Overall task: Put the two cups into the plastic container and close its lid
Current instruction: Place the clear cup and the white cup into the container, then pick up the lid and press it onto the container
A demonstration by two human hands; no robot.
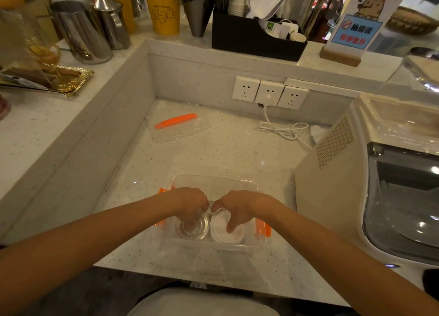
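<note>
A clear plastic container (213, 185) with orange side clips stands on the speckled counter near the front edge. Inside its near half a clear cup (192, 229) sits on the left and a white cup (228, 232) on the right, side by side. My left hand (190, 200) reaches down into the container with its fingers on the clear cup's rim. My right hand (237, 207) grips the white cup, thumb inside it. The container's clear lid (180, 128) with an orange clip lies apart, farther back on the counter.
A large white appliance (370, 178) stands close on the right. A white cable (282, 128) runs from the wall sockets (269, 93). The raised ledge at left and back carries metal jugs, yellow cups, a black organiser (254, 42) and a sign.
</note>
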